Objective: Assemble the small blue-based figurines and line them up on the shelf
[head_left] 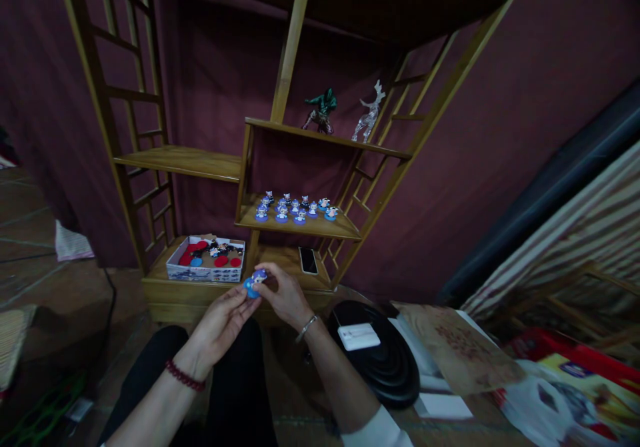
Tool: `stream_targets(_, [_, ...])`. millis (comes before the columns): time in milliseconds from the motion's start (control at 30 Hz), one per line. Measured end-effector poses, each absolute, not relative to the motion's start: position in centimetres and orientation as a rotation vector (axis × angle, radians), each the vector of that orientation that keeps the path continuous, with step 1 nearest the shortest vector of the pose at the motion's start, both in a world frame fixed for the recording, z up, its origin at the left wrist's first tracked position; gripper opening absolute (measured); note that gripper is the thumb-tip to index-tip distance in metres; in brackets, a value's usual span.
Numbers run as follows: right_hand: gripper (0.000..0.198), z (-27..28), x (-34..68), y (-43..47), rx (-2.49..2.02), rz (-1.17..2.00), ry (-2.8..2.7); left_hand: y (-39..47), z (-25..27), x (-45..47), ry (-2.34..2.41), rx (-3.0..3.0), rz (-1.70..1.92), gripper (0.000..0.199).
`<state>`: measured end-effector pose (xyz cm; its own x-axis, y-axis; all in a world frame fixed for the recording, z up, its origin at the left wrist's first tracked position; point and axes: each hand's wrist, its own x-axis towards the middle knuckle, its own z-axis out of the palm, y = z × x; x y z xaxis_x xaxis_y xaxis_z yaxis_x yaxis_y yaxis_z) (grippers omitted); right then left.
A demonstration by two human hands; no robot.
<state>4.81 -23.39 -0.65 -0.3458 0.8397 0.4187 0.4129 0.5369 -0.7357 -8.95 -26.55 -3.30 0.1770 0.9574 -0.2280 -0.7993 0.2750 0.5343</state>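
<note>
A small figurine [258, 276] with a purple head and a light blue round base is held between my two hands, just in front of the shelf. My right hand [286, 295] pinches its body between thumb and fingers. My left hand [223, 320] grips the blue base at its fingertips, palm turned up. Behind the hands, several similar figurines [282, 213] stand in rows on a shelf board. To the left, an open cardboard box [205, 275] holds red discs, a blue disc and a jumble of small dark figure parts.
A wooden display shelf [180, 160] rises ahead. A dark green figure [323, 110] and a clear deer ornament [369, 113] stand higher up. A phone [308, 261] lies on the bottom board. At right, a black round object [385, 367] carries a white packet [359, 337].
</note>
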Motion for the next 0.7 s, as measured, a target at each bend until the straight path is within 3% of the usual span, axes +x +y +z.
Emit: stream_targets(700, [0.031,0.6,12.1,-18.7,-1.140,0.568,-1.760,-20.0,-0.2,-2.2,0.495,0.532,1.042,0.018])
